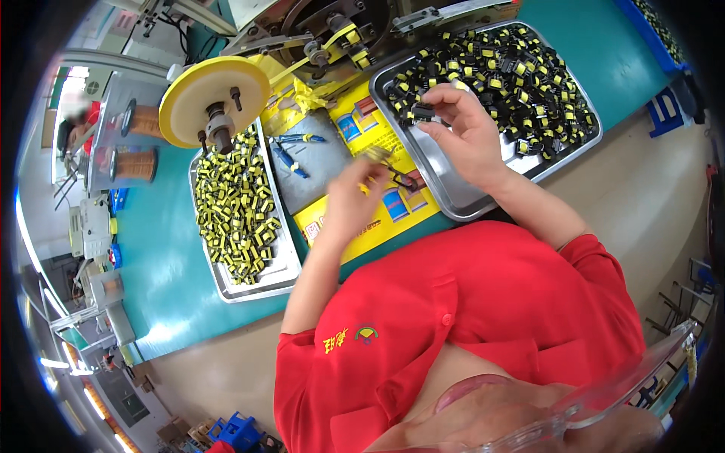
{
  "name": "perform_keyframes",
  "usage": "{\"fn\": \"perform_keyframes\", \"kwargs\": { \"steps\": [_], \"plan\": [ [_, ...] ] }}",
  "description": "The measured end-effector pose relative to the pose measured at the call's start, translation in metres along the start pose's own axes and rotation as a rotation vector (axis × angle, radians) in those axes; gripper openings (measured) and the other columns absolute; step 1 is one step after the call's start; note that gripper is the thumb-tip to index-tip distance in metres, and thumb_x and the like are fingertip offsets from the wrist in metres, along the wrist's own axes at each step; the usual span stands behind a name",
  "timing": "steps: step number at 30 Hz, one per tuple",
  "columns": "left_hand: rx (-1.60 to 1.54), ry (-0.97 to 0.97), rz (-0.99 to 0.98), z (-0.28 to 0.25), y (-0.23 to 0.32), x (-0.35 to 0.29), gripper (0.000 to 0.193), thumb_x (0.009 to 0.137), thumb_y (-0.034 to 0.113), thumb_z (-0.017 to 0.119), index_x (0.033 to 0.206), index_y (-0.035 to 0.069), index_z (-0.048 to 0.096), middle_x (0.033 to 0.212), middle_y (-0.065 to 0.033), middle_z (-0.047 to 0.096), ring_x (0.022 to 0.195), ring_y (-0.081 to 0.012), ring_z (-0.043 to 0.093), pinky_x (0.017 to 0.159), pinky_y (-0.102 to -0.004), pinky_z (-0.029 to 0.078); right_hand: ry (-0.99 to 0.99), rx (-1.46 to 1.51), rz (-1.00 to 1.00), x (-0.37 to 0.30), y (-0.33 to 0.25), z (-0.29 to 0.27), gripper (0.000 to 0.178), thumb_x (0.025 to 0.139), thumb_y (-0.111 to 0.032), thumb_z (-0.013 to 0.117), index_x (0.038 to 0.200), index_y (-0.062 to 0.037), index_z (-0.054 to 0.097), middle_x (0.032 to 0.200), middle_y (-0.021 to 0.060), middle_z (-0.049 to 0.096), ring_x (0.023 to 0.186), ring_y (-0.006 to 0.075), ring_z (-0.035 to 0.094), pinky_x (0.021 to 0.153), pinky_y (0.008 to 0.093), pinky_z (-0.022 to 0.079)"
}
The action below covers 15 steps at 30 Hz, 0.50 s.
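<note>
My right hand (470, 136) is over the left part of the right-hand metal tray (457, 198). Its thumb and index finger close on a small black coil component (421, 112). In that tray lies a heap of black components with yellow tape (521, 72). My left hand (353, 200) hovers over a yellow printed sheet (404, 208), its fingers smeared by motion. A small yellow piece shows at its fingers; whether they grip it I cannot tell. Just beyond its fingertips is a dark, slim metal tool (400, 178), blurred.
Another metal tray (283, 275) on the left holds many yellow-and-black cores (236, 208). Two blue-handled cutters (288, 160) lie on a grey plate (311, 181). A yellow tape reel (214, 102) and a machine (332, 38) stand beyond. The green table (162, 264) runs beneath.
</note>
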<state>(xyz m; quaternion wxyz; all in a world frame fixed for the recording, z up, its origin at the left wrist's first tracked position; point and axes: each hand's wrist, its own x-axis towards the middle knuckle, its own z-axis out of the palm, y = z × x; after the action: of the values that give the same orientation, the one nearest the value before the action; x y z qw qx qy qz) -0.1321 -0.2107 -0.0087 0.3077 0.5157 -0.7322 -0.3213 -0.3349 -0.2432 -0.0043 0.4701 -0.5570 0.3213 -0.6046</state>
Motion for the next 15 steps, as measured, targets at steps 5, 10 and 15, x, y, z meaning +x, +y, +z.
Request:
{"fn": "perform_keyframes", "kwargs": {
  "steps": [5, 10, 15],
  "plan": [
    [0.307, 0.411, -0.143, -0.056, -0.041, 0.057, 0.018, 0.078, 0.012, 0.063, 0.087, -0.002, 0.055, 0.073, -0.0074, 0.064, 0.062, -0.0144, 0.06, 0.06, -0.0266, 0.048, -0.017, -0.186, -0.097, 0.002, 0.002, -0.007, 0.033, 0.076, 0.01, 0.061, 0.106, -0.0013, 0.051, 0.11, 0.0073, 0.046, 0.102, 0.0149, 0.05, 0.091, 0.0279, 0.042],
    [0.478, 0.511, -0.268, -0.076, -0.067, 0.098, 0.018, 0.075, 0.012, 0.061, 0.085, -0.002, 0.055, 0.066, -0.0107, 0.061, 0.062, -0.0242, 0.06, 0.061, -0.0343, 0.046, -0.013, -0.255, -0.021, 0.003, -0.001, -0.009, 0.033, 0.076, 0.007, 0.062, 0.107, -0.0013, 0.053, 0.105, 0.0057, 0.049, 0.09, 0.0114, 0.051, 0.08, 0.0242, 0.043],
    [0.059, 0.497, -0.253, -0.06, -0.085, 0.126, 0.019, 0.075, 0.01, 0.06, 0.089, -0.001, 0.054, 0.076, -0.0126, 0.062, 0.065, -0.022, 0.06, 0.063, -0.032, 0.047, -0.011, -0.363, 0.028, 0.003, 0.001, -0.01, 0.035, 0.076, 0.001, 0.067, 0.109, -0.0021, 0.054, 0.102, 0.0043, 0.052, 0.083, 0.0094, 0.051, 0.076, 0.0226, 0.043]
  ]
}}
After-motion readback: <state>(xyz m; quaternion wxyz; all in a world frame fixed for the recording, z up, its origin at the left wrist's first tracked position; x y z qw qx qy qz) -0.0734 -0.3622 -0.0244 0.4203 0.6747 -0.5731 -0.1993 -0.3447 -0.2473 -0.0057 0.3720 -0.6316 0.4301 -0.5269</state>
